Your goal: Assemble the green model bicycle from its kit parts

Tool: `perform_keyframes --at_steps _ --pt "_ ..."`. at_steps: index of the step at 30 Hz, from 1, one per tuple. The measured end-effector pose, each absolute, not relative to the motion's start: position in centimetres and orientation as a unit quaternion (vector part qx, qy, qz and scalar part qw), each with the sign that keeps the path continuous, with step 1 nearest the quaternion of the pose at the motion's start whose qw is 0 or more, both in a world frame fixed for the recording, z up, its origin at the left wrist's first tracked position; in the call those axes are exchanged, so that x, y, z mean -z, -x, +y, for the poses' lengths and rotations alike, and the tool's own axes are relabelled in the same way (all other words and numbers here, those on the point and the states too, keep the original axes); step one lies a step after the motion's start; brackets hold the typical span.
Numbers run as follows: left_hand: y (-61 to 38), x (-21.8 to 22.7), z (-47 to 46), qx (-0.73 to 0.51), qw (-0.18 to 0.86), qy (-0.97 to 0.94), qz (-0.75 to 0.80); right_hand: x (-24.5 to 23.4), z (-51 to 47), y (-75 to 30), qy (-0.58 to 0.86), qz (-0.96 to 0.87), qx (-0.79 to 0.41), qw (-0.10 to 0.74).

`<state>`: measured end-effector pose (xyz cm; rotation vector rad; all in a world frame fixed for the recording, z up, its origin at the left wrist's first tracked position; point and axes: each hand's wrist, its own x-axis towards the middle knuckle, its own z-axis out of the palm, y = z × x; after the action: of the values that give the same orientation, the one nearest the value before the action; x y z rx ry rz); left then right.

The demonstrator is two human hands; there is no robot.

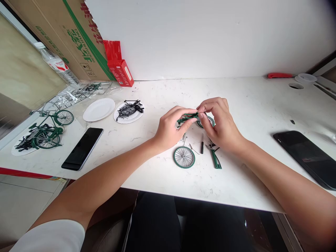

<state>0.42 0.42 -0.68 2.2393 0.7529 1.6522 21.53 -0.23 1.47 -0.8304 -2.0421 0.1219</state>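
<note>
Above the white table [244,105], my left hand [170,127] and my right hand [220,124] both pinch a small green model bicycle frame [187,118] between their fingertips. A wheel [208,120] on that frame shows partly behind my right fingers. A loose green-rimmed spoked wheel [184,157] lies flat just below my hands. Beside it lie a small black screwdriver [202,143], a green frame part [215,159] and some tiny metal pieces [193,148].
At the left are a dark phone [82,148], an empty paper plate [99,109], a plate with black parts [129,111] and finished green model bicycles [47,129]. Cardboard box [70,35], red box [119,70] and bottle [56,64] stand behind. Another phone [307,157] lies right.
</note>
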Motion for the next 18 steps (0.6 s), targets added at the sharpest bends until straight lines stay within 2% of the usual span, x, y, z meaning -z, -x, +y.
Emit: perform_keyframes --at_steps 11,18 --pt "-0.33 0.74 0.47 -0.562 0.135 -0.773 0.263 -2.14 -0.07 -22.02 0.337 -0.837 -0.022 0.430" --pt "-0.37 0.68 0.31 -0.558 0.138 -0.769 0.280 -1.78 -0.35 -21.57 0.347 -0.800 -0.053 0.487"
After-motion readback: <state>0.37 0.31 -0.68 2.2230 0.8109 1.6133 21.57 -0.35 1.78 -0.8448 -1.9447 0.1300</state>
